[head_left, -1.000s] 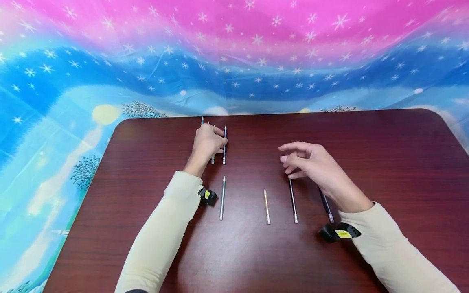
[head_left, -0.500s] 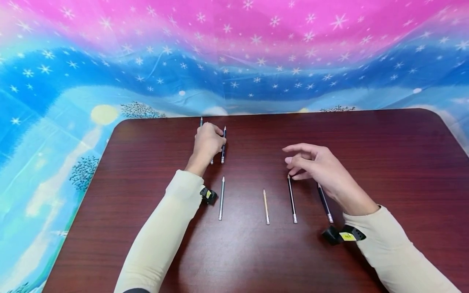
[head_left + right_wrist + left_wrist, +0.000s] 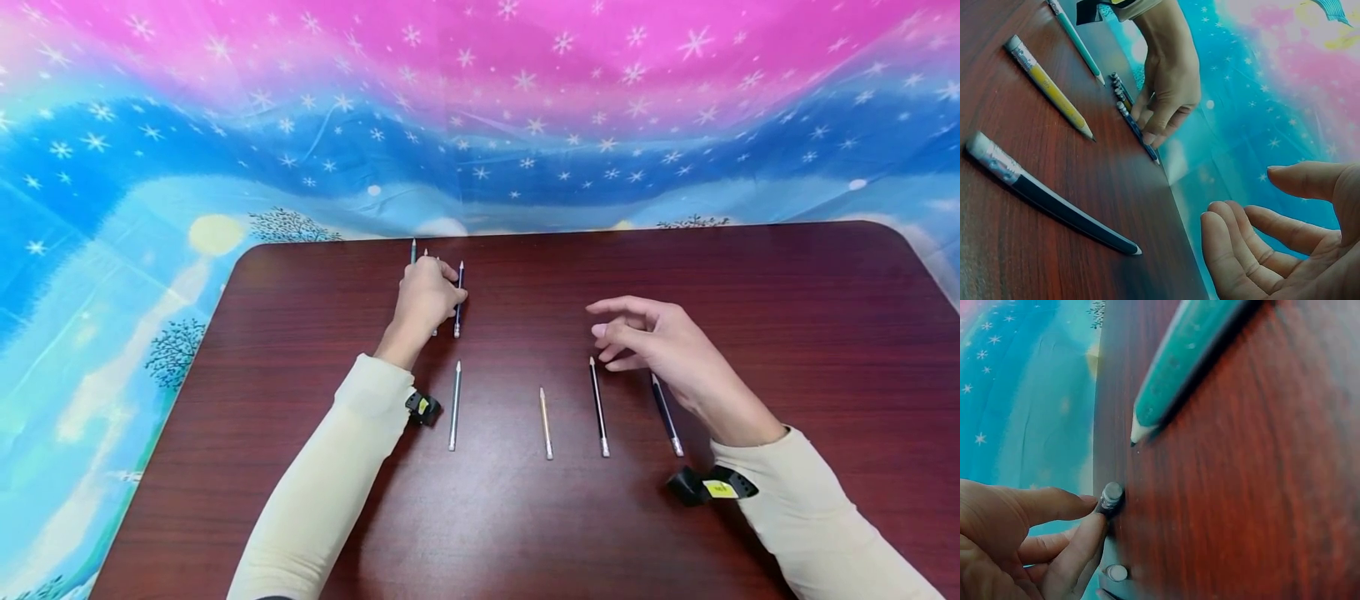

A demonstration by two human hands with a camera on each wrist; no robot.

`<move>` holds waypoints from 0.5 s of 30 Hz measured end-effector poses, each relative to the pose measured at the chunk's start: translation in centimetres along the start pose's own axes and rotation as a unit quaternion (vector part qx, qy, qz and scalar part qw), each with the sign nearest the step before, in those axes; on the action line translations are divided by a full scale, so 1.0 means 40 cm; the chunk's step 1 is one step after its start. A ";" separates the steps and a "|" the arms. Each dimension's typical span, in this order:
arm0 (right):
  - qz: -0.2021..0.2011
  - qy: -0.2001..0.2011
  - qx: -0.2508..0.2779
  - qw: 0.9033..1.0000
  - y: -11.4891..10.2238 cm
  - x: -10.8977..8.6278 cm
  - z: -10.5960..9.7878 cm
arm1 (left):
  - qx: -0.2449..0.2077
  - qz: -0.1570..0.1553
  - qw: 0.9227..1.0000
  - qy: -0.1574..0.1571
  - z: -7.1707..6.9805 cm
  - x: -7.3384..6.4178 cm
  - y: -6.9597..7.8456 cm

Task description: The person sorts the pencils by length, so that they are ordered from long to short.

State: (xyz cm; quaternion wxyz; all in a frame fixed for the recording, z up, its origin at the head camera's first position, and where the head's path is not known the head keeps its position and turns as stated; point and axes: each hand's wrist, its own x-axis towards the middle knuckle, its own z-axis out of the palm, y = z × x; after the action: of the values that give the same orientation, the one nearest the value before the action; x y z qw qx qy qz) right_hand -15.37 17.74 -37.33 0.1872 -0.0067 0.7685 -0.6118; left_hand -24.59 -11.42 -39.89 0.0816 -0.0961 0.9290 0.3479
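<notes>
At the table's far left, my left hand (image 3: 427, 293) pinches a dark blue pencil (image 3: 458, 323) between thumb and fingers; its eraser end points toward me. Several other pencils lie beside it, mostly hidden under the hand, with the tip of a blue-green pencil (image 3: 413, 250) showing. My right hand (image 3: 667, 358) hovers with loosely bent fingers and holds nothing. Just below its fingertips lies a black pencil (image 3: 599, 412), and under the palm side a second dark pencil (image 3: 666, 417). The right wrist view shows the thumb apart from the fingers.
Nearer to me on the brown table (image 3: 480, 533) lie a teal pencil (image 3: 455, 408) and a shorter yellow pencil (image 3: 546, 425), spaced apart. The table's far edge runs close behind the left hand. A snowflake-patterned cloth (image 3: 480, 108) hangs behind it.
My right hand has drifted slightly right and toward me, uncovering the black pencil's tip. The left hand stays at the dark blue pencil with barely any shift.
</notes>
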 end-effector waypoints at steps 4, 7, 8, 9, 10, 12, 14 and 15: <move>0.003 0.001 -0.003 1.000 0.002 -0.003 -0.002 | 0.004 0.001 1.000 -0.006 -0.001 -0.011 -0.003; 0.004 0.001 -0.003 1.000 0.002 -0.004 -0.003 | -0.005 0.004 1.000 -0.012 -0.002 -0.017 -0.008; 0.005 0.002 -0.002 1.000 0.003 -0.005 -0.004 | -0.008 0.006 1.000 -0.012 -0.002 -0.018 -0.010; 0.005 0.002 -0.002 1.000 0.003 -0.005 -0.004 | -0.010 0.009 1.000 -0.010 -0.003 -0.019 -0.011; 0.006 0.002 0.000 1.000 0.004 -0.005 -0.004 | -0.012 0.011 1.000 -0.007 -0.003 -0.020 -0.013; 0.006 0.001 0.000 1.000 0.007 -0.005 -0.004 | -0.011 0.016 1.000 0.000 -0.004 -0.021 -0.016; 0.008 0.001 0.000 1.000 0.009 -0.005 -0.004 | -0.007 0.021 1.000 0.007 -0.005 -0.021 -0.018; 0.008 0.000 0.000 1.000 0.011 -0.005 -0.004 | -0.004 0.022 1.000 0.009 -0.006 -0.021 -0.019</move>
State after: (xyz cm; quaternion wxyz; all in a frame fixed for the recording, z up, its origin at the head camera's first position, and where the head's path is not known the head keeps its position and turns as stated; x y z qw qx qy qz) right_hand -15.14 18.06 -37.64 0.1921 -0.0007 0.7687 -0.6101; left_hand -23.63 -12.04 -40.03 0.0647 -0.0788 0.9301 0.3528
